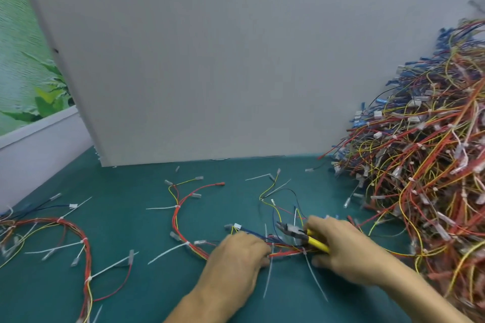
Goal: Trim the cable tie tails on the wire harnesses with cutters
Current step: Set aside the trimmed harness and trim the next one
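Observation:
A red and yellow wire harness [181, 220] curves across the green mat to my hands. My left hand [236, 257] presses down on its bundle, fingers closed over the wires. My right hand [341, 246] holds yellow-handled cutters [296, 233], jaws pointing left just above the bundle. Two long white cable tie tails [269, 275] [316, 279] stick out toward me from ties between my hands. More white tails [168, 253] jut from the same harness further left.
A second harness [78, 238] with several white tie tails lies at the left. A big heap of harnesses [425, 155] fills the right side. A grey board [210, 60] stands upright behind the green mat [136, 291].

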Available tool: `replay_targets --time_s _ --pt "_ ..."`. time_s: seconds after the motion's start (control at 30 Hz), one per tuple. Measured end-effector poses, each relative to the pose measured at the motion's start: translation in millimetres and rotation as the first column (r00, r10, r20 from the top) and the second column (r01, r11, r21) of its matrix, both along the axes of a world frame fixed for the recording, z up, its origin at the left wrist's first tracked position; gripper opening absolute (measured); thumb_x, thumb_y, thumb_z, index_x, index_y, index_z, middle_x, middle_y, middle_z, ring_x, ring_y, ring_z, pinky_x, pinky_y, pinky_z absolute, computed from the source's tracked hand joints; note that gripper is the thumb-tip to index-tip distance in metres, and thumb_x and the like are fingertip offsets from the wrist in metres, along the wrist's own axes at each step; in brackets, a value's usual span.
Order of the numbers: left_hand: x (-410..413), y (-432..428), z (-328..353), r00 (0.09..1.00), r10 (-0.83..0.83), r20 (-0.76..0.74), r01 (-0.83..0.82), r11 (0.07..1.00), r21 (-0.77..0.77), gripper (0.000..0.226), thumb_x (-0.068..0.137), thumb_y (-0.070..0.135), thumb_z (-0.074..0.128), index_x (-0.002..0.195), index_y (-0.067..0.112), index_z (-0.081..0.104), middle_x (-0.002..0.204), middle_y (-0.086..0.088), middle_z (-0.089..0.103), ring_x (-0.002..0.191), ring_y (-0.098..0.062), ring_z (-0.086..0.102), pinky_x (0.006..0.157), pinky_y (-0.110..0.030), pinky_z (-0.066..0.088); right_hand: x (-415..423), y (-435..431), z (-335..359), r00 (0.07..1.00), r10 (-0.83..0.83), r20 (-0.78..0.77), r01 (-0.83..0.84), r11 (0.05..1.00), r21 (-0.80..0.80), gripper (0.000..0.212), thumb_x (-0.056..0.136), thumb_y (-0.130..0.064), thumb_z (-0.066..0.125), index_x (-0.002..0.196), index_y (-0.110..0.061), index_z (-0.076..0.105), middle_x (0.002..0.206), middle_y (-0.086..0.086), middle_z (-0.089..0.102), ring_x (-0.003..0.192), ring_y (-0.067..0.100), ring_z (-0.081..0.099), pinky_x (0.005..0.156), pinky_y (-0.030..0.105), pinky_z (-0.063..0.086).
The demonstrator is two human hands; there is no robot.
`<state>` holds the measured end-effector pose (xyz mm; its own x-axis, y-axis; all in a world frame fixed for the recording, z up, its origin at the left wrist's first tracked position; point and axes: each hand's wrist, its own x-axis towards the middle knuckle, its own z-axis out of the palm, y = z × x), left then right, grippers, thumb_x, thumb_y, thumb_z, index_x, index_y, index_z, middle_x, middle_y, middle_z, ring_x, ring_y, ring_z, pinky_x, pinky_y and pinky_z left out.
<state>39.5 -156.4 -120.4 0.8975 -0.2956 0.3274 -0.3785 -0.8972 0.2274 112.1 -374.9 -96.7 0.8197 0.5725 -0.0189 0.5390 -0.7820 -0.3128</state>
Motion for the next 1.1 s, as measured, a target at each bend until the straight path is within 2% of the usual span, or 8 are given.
replay_targets --time_s 0.13,0.23,0.37,0.5,0.57,0.7,0.97,1.1 --pt "1.4 2.0 16.5 1.0 0.004 0.018 0.001 0.962 -0.274 0.011 0.098 0.025 0.045 0.096 0.026 0.056 0.071 0.016 0.057 0.074 -0.005 0.051 0.069 -0.014 0.032 2.8 1.8 9.5 0.999 -0.022 0.035 0.012 0.971 0.24 0.019 0.079 -0.023 0.071 0.083 -0.026 0.052 0.076 -0.011 0.06 0.075 0.01 0.052 0.07 0.031 0.044" --pt "10.2 4.7 29.7 0.966 0.013 -0.259 -0.146 0.853 -0.502 0.013 0.096 0.015 0.049 0.092 0.026 0.053 0.058 0.016 0.059 0.054 0.001 0.05 0.056 -0.011 0.035 6.5 3.6 21.2 0.999 -0.031 0.015 0.024 0.931 0.363 0.022 0.078 -0.019 0.075 0.078 -0.025 0.055 0.075 -0.021 0.063 0.071 0.003 0.057 0.061 0.019 0.043" --pt "19.0 7.4 23.0 0.816 0.136 -0.562 -0.422 0.804 -0.418 0.017 0.086 0.015 0.059 0.073 0.024 0.062 0.061 0.007 0.065 0.056 -0.011 0.057 0.062 -0.027 0.048 7.7 9.5 11.8 0.999 -0.029 -0.038 0.037 0.974 0.222 0.024 0.075 -0.026 0.077 0.078 -0.023 0.053 0.075 -0.008 0.064 0.072 0.007 0.055 0.067 0.027 0.045" --pt "19.1 4.3 9.2 0.887 0.298 -0.352 -0.39 0.893 -0.226 0.011 0.085 0.021 0.064 0.089 0.027 0.072 0.086 0.013 0.062 0.088 -0.01 0.061 0.074 -0.02 0.045 6.5 14.1 -3.9 0.992 -0.075 -0.104 0.09 0.986 0.142 0.025 0.072 -0.031 0.076 0.079 -0.021 0.053 0.081 -0.003 0.066 0.081 0.013 0.058 0.074 0.032 0.049" --pt "16.6 2.6 2.9 0.955 0.237 -0.177 -0.278 0.925 -0.259 0.021 0.085 0.013 0.063 0.1 0.026 0.069 0.099 0.014 0.059 0.094 -0.009 0.057 0.086 -0.026 0.044 9.0 14.7 -3.7 0.988 -0.091 -0.125 0.11 0.982 0.151 0.026 0.07 -0.03 0.077 0.078 -0.021 0.054 0.082 -0.004 0.068 0.082 0.012 0.06 0.076 0.033 0.05" --pt "11.8 1.3 -2.0 0.983 -0.005 0.185 0.029 0.991 -0.129 0.014 0.074 0.007 0.06 0.078 0.02 0.064 0.085 0.011 0.061 0.082 -0.016 0.057 0.078 -0.03 0.038 10.0 16.7 -3.3 0.982 -0.095 -0.163 0.118 0.984 0.133 0.027 0.071 -0.032 0.077 0.079 -0.023 0.052 0.082 -0.007 0.068 0.083 0.011 0.06 0.075 0.032 0.05" --pt "23.8 -6.6 1.5 0.898 -0.403 0.178 0.384 0.914 0.134 0.043 0.045 0.009 0.086 0.085 0.013 0.073 0.09 0.003 0.068 0.077 -0.021 0.061 0.066 -0.024 0.049 10.1 13.5 1.7 0.975 -0.077 -0.208 0.107 0.985 0.132 0.028 0.07 -0.034 0.078 0.082 -0.026 0.054 0.081 -0.009 0.068 0.08 0.009 0.06 0.072 0.03 0.049" --pt "27.2 -17.2 -3.9 0.882 -0.417 0.22 0.398 0.909 0.125 0.017 0.07 0.007 0.073 0.086 0.014 0.074 0.087 0.004 0.069 0.072 -0.019 0.061 0.06 -0.024 0.051 11.4 10.5 3.7 0.972 -0.059 -0.229 0.105 0.975 0.194 0.02 0.07 -0.021 0.072 0.078 -0.029 0.055 0.078 -0.012 0.068 0.071 0.002 0.057 0.063 0.02 0.044"
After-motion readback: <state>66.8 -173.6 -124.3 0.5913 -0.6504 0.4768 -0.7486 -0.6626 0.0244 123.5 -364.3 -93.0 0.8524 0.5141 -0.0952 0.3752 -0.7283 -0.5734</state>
